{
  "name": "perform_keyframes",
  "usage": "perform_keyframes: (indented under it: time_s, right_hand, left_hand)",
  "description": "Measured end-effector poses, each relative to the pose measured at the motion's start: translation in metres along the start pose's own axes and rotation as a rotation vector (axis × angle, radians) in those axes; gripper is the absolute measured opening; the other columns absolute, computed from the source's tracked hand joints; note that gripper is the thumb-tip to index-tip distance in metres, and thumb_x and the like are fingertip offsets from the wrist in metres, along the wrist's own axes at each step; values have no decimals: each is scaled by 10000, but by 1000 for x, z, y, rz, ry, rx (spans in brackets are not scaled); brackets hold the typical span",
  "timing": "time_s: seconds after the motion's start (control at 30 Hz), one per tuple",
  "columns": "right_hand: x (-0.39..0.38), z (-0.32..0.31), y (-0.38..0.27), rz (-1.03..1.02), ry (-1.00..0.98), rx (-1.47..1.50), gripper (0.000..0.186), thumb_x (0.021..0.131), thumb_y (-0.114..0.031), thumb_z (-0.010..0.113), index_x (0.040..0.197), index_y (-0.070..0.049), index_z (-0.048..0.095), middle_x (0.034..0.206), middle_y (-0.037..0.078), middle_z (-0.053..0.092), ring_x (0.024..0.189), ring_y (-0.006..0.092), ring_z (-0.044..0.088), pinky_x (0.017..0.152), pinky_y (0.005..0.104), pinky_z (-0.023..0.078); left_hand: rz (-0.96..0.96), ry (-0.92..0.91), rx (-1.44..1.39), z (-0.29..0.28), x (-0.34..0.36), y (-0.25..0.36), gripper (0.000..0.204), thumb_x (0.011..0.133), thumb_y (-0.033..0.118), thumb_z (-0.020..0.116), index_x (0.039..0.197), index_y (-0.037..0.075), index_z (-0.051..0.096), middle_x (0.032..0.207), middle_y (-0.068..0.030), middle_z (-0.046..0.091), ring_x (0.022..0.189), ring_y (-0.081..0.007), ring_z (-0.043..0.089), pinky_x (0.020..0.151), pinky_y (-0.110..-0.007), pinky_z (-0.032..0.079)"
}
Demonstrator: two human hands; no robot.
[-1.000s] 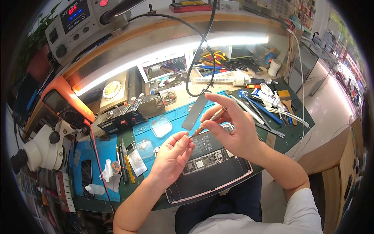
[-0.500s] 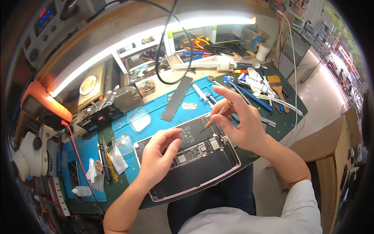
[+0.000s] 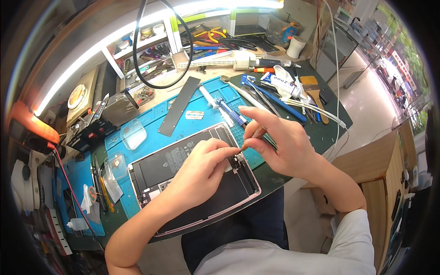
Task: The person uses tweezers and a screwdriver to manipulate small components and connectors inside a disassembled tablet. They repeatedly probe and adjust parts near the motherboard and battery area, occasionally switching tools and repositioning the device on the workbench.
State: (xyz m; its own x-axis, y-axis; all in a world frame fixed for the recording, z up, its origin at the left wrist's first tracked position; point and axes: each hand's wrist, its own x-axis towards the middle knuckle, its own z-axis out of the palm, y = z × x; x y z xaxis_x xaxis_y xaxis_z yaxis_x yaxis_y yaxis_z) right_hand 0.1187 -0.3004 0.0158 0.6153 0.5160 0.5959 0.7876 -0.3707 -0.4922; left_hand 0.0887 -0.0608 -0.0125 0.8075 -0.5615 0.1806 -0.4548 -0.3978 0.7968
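Note:
An opened tablet [image 3: 224, 192] with a pink rim lies on the blue mat [image 3: 153, 120], its dark batteries and circuit board exposed. My right hand [image 3: 291, 149] grips a slim copper-coloured screwdriver [image 3: 259, 132] over the tablet's right side, its tip pointing down and left. My left hand [image 3: 197, 174] reaches across the tablet, with thumb and fingers drawn together and fingertips at the screwdriver's tip. Whatever is between those fingertips is too small to make out. Part of the circuit board is hidden beneath my left hand.
A dark flat strip [image 3: 181, 105], a blue-handled tool [image 3: 233, 113] and a clear plastic box [image 3: 133, 134] lie beyond the tablet. Tweezers, tubes and a brush [image 3: 314, 94] crowd the right. A black cable loop [image 3: 136, 46] hangs above; an orange multimeter [image 3: 36, 126] stands left.
My left hand has moved right across the tablet to the screwdriver's tip, and its fingers have closed. My right hand still holds the screwdriver. The view has shifted rightward.

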Motion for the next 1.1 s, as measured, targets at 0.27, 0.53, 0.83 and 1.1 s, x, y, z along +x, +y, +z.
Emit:
perform_keyframes:
  time_s: [0.27,0.53,0.83,1.1]
  right_hand:
    - [0,-2,0,-6,-51,-54,561,966,-63,763,1484,-6,555,893,93,732,775,212,725,724,318,588]
    - [0,3,3,-48,-25,-57,580,932,-36,748,1481,-56,562,876,67,681,748,248,696,647,361,551]
    - [0,5,5,-106,-65,-56,527,944,-64,736,1446,-100,579,886,70,700,765,264,713,652,373,561]
    - [9,-5,-7,-87,-165,-155,539,930,-31,753,1445,-102,610,973,87,756,835,266,757,722,358,602]
  left_hand:
    - [8,-12,28,1,0,-3,334,979,-57,612,1302,-8,677,1220,-125,628,1160,-309,590,1020,-393,486]
    - [88,26,55,4,1,-7,337,965,-44,626,1294,1,685,1170,-143,634,1075,-338,591,949,-415,493]
    - [97,25,49,5,1,-9,344,959,-40,631,1296,9,683,1168,-142,628,1078,-340,585,958,-418,488]
    - [-5,20,-16,-2,-5,-4,341,966,-23,644,1303,12,683,1199,-144,632,1146,-337,597,1002,-408,499]
